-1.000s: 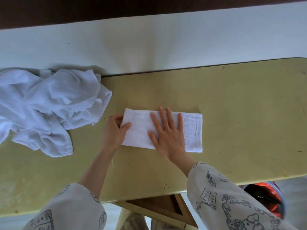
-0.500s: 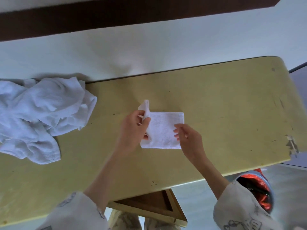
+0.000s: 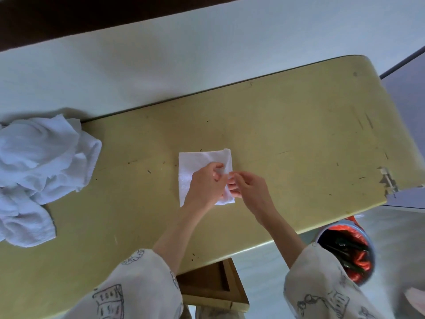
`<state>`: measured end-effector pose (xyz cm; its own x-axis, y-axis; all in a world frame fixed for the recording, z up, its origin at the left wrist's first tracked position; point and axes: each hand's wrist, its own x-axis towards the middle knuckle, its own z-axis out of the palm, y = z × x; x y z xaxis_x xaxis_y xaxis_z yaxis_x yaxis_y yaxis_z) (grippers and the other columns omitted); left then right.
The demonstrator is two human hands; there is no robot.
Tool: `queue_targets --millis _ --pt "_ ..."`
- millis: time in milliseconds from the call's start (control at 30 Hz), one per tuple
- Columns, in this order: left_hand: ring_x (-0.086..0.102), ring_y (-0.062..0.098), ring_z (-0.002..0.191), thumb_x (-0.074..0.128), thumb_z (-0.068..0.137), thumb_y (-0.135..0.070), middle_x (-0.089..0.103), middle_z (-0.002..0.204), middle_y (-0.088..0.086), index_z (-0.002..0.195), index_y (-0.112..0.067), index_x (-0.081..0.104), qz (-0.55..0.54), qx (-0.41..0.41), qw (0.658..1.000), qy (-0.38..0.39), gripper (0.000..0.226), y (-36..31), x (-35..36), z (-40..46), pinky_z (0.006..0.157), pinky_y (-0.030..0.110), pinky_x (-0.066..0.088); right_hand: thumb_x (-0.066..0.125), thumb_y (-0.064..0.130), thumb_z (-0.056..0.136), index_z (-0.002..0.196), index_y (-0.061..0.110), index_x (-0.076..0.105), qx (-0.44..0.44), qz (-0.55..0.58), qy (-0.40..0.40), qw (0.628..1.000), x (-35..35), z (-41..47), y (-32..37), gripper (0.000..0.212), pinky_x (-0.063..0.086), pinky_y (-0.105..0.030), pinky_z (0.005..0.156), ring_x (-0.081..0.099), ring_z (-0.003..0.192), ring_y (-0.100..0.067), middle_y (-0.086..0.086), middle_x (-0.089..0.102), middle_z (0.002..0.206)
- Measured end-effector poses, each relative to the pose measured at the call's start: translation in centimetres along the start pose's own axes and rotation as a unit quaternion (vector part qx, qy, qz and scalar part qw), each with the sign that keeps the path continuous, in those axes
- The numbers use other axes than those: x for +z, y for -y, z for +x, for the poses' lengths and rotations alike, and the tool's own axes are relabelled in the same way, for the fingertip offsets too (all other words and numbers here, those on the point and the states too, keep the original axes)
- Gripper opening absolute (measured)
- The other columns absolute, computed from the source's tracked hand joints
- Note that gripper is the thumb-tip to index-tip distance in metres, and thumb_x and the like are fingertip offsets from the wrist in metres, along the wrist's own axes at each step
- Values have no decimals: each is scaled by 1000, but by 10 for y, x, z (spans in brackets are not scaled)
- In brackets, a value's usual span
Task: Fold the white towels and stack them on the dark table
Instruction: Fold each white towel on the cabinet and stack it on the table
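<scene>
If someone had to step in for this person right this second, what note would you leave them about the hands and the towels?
Left hand: on the folded towel, fingers curled at its right edge.
Right hand: pinching that same edge.
The towel lies folded small and roughly square, mid yellow table.
Unfolded towel pile: crumpled at the table's left end.
Done: this towel looks nearly folded.
Left: finish it, fold the pile, stack everything. No finished stack is in view.

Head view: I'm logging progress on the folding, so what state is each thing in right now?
Folded towel: folded small, flat on the table, right edge being adjusted.
Towel pile: crumpled, unfolded, at the table's left end.
Left hand: resting on the folded towel, fingers curled at its right edge.
Right hand: pinching the towel's right edge.
Yellow table: scratched, right corner chipped.
</scene>
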<state>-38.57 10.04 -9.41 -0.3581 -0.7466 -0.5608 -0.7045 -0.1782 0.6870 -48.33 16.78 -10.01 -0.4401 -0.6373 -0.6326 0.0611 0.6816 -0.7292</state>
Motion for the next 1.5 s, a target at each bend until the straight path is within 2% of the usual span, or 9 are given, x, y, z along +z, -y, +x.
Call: queue_targets --millis 100,233,367,533,600,700,867,1367,1500 --pt "65 20 87 48 92 -18 63 104 5 120 -17 57 -55 1 998 8 29 2 -6 -6 73 36 58 53 28 86 83 9 69 -5 -27 -6 1000 1 0 2 24 51 -52 84 65 85 -33 -12 69 79" --pt "53 13 82 46 93 -7 59 100 1 110 -14 62 71 125 982 -126 25 23 -23 -12 72 17 40 58 21 86 94 10 69 2 -35 -26 999 3 3 8 17 52 -45 87 63 83 -21 3 65 77" --pt "47 16 97 46 86 -7 60 106 3 105 -14 63 249 253 919 -173 26 52 -33 -10 72 29 45 57 15 85 94 9 67 9 -57 -36 998 4 6 11 15 52 -46 85 64 85 -27 -3 66 82" --pt "31 21 131 55 85 -16 41 137 5 116 -16 54 356 346 862 -99 31 79 -39 -4 104 40 31 54 16 88 102 7 61 -37 -133 -53 989 4 8 8 18 44 -29 72 57 81 -20 -2 63 87" --pt "22 21 137 64 82 -23 34 146 8 124 -17 49 389 341 853 -65 45 84 -44 -2 109 45 25 53 15 88 104 6 57 -128 -247 -109 954 7 5 7 19 43 -32 68 57 80 -27 -8 63 91" --pt "14 22 139 59 81 -41 27 151 11 135 -16 38 432 329 839 -32 63 85 -51 1 108 52 15 47 21 85 107 4 58 -297 -409 -197 840 16 5 -4 30 44 -36 73 61 88 -31 -12 63 100" --pt "-10 13 143 33 81 -63 9 154 2 144 -18 20 461 311 831 2 78 91 -55 13 111 53 12 33 24 93 133 2 43 -370 -501 -110 775 34 13 -21 47 21 -47 109 34 136 -29 -17 40 144" --pt "-4 16 144 12 76 -82 3 155 4 146 -15 2 488 290 823 23 97 96 -55 19 111 60 4 25 35 94 144 5 23 -302 -535 -42 788 38 25 -26 58 10 -45 112 10 142 -23 -13 21 153" --pt "14 19 140 14 85 -71 20 153 8 144 -13 22 485 285 827 11 83 86 -59 10 111 55 17 17 37 92 146 9 19 -299 -485 14 821 27 21 -15 61 4 -42 117 0 143 -17 -5 5 154"
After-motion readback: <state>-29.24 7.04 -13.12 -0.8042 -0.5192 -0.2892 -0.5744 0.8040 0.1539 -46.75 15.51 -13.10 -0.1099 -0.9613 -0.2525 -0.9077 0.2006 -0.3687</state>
